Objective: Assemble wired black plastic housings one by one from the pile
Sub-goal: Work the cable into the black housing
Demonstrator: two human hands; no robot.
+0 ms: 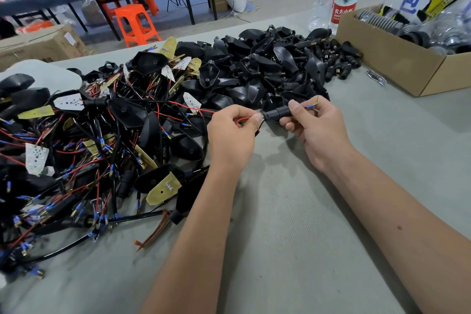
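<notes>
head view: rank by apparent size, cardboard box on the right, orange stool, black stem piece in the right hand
1. cardboard box, partly cut off by the frame edge
2. orange stool, farther back, so real size unsure
3. black stem piece, pinched in the right hand

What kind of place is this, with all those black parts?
Probably a small assembly workshop. A big pile of wired black housings covers the grey-covered table, a cardboard box holds more parts, and the person's hands are fitting one piece.
</notes>
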